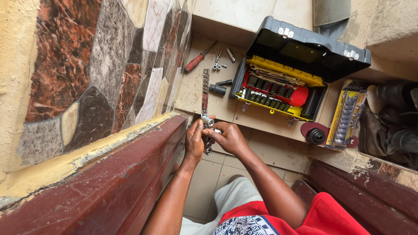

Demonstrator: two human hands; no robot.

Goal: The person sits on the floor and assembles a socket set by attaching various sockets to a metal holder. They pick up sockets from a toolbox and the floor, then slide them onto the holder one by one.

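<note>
Your left hand (194,141) is curled shut around the lower end of a rail of chrome sockets (208,144), thumb up against the top socket (207,120), while your right hand (229,138) is closed over the rail from the other side, fingers pinching at the upper pieces; the rail sits between both palms, just above the tiled floor and close beside the dark red ledge (130,174) at your left. To work a socket on or off the rail cleanly, I would judge it best to keep the left grip firm and low, pull or press straight along the clip and not at an angle, and hold the work over the floor near your knees so a dropped piece does not roll away. Further out on the beige tiled floor (265,148) lie a red-handled screwdriver (198,58), a second socket strip (204,89), a few loose small sockets (219,65) and a black adapter (217,89). Right of these stands an open grey tool case (305,48) with a yellow tray of sockets and a red insert, then a black round part (315,136) on a dark red disc, a carded socket set (348,114), and worn dark boots (392,117) at the far right. The stone-clad wall (87,65) fills your left side.
</note>
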